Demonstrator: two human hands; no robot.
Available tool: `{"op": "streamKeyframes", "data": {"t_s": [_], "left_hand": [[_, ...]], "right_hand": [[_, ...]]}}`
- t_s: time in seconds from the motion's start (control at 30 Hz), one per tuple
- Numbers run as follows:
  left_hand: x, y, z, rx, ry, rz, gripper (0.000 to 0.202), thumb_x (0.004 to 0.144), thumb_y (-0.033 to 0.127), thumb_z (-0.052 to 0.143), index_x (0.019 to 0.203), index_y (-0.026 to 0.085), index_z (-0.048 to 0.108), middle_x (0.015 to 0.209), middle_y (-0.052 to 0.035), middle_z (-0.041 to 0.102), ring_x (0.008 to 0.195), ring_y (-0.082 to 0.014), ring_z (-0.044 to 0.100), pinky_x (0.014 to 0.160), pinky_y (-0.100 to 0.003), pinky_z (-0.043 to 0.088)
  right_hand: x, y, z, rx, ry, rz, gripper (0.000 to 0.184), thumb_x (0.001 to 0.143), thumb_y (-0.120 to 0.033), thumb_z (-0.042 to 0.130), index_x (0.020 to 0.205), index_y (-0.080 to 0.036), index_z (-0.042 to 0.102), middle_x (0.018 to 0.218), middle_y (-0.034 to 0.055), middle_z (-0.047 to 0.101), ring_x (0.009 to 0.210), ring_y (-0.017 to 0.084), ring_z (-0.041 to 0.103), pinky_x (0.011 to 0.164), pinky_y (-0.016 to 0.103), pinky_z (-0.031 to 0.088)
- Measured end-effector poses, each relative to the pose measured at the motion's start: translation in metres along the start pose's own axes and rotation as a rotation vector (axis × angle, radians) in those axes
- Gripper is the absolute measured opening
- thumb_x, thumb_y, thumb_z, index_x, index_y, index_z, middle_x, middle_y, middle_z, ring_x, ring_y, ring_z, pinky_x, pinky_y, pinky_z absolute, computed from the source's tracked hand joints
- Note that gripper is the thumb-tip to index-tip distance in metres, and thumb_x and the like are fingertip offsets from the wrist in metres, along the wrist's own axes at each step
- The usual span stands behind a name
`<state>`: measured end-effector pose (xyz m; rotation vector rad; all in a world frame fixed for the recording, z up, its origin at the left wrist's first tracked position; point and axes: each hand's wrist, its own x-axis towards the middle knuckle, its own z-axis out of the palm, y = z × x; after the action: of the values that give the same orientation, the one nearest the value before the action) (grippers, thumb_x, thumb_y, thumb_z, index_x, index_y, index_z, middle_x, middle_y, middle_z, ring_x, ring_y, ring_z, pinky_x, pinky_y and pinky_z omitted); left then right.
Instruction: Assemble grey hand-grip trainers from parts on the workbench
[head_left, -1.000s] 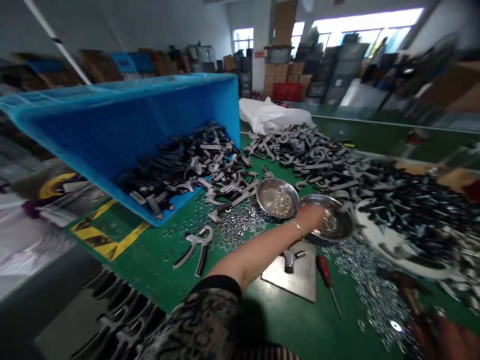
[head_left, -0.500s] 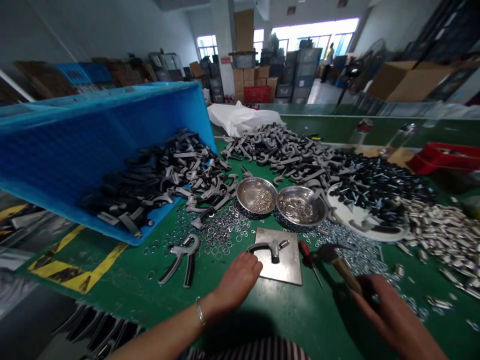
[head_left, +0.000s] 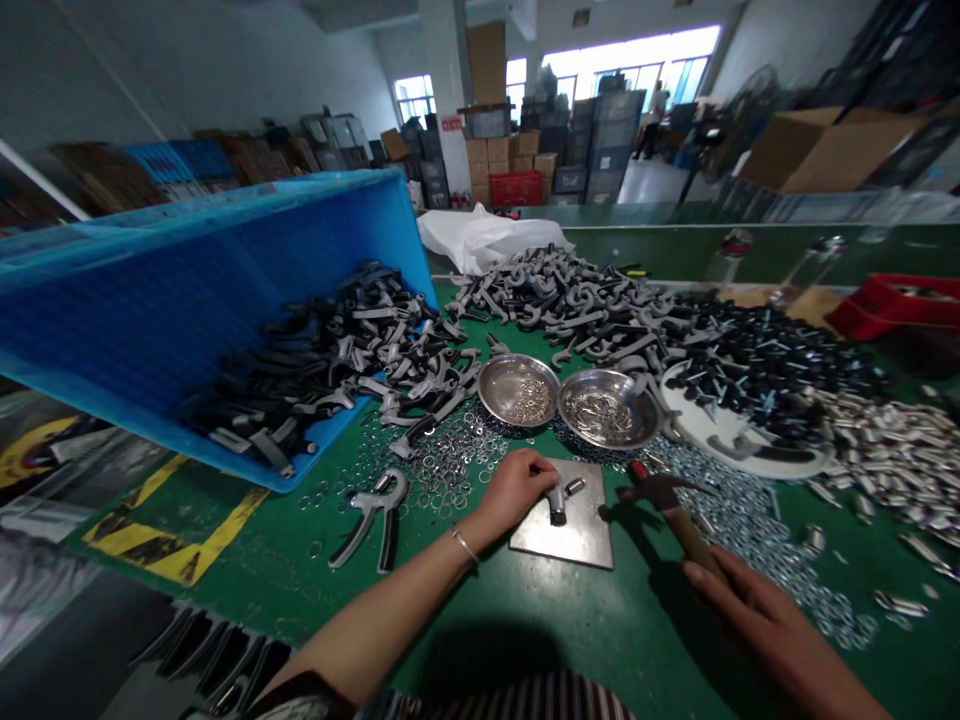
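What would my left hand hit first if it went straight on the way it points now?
Most likely the grey metal fitting standing on the steel plate, right at the fingertips of the left hand. Depth is hard to judge, so they may already touch. A steel dish lies beyond.

Between the left hand (head_left: 514, 488) and the right hand (head_left: 772, 630), passage is offered over the green work mat (head_left: 570, 630) on the near side. Directly ahead of the left hand, the way is obstructed by a square steel plate (head_left: 574, 548) bearing a dark metal handle piece (head_left: 556, 505), and beyond it by two round steel bowls (head_left: 517, 390) standing side by side. To the left of that hand, a scatter of zinc washers (head_left: 442, 462) and a grey-black spring hand grip (head_left: 371, 520) are spread on the mat, with a tilted blue plastic crate (head_left: 112, 310) farther out. Ahead of the right hand, the way is obstructed by a wood-handled hammer (head_left: 679, 525) held in that hand and by a drift of silver washers (head_left: 757, 555).
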<state>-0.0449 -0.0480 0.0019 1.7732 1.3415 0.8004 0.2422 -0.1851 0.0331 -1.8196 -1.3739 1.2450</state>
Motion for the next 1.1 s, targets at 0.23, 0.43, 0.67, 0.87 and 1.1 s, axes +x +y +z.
{"op": "streamKeyframes", "data": {"t_s": [0.23,0.43,0.67,0.87,1.1], "left_hand": [[0.011,-0.014,0.017,0.133,-0.023,0.005,0.012,0.085,0.023,0.067,0.076,0.015,0.069,0.080,-0.0035,0.066,0.078,-0.0176,0.062,0.071,-0.028,0.045],[0.006,-0.002,-0.001,0.575,-0.230,0.491,0.018,0.098,0.027,0.052,0.094,0.016,0.066,0.099,-0.0094,0.066,0.100,-0.0242,0.059,0.094,-0.041,0.042],[-0.020,-0.008,-0.004,0.494,-0.180,0.297,0.111,0.072,0.052,0.080,0.154,0.012,0.016,0.134,-0.0203,0.054,0.126,-0.0387,0.049,0.108,-0.057,0.035],[-0.023,-0.010,0.000,0.447,-0.264,0.236,0.107,0.076,0.040,0.079,0.155,0.010,0.013,0.136,-0.0208,0.055,0.135,-0.0396,0.044,0.115,-0.059,0.027],[-0.028,-0.006,-0.046,0.375,-0.147,0.249,0.086,0.084,0.049,0.070,0.151,0.017,0.026,0.135,-0.0139,0.057,0.128,-0.0297,0.050,0.113,-0.048,0.035]], "right_hand": [[0.009,0.003,0.017,0.084,-0.003,0.038,0.046,0.087,-0.064,0.056,0.108,-0.023,0.060,0.082,0.0010,0.067,0.077,0.023,0.067,0.064,0.028,0.055],[0.023,0.000,0.019,-0.054,-0.172,-0.008,0.040,0.093,-0.062,0.046,0.102,-0.024,0.057,0.074,-0.0012,0.065,0.056,0.018,0.062,0.048,0.027,0.048],[0.023,-0.059,0.025,-0.349,0.002,-0.321,0.041,0.100,-0.052,0.035,0.113,-0.022,0.060,0.084,0.0061,0.073,0.071,0.022,0.069,0.067,0.032,0.053],[0.059,-0.050,0.037,-0.373,-0.151,-0.247,0.049,0.098,-0.056,0.034,0.115,-0.020,0.063,0.086,0.0086,0.074,0.078,0.027,0.071,0.067,0.035,0.054],[0.072,-0.007,0.009,-0.598,0.218,-0.466,0.043,0.092,-0.052,0.046,0.105,-0.017,0.067,0.101,0.0178,0.072,0.089,0.033,0.067,0.082,0.048,0.053]]}}
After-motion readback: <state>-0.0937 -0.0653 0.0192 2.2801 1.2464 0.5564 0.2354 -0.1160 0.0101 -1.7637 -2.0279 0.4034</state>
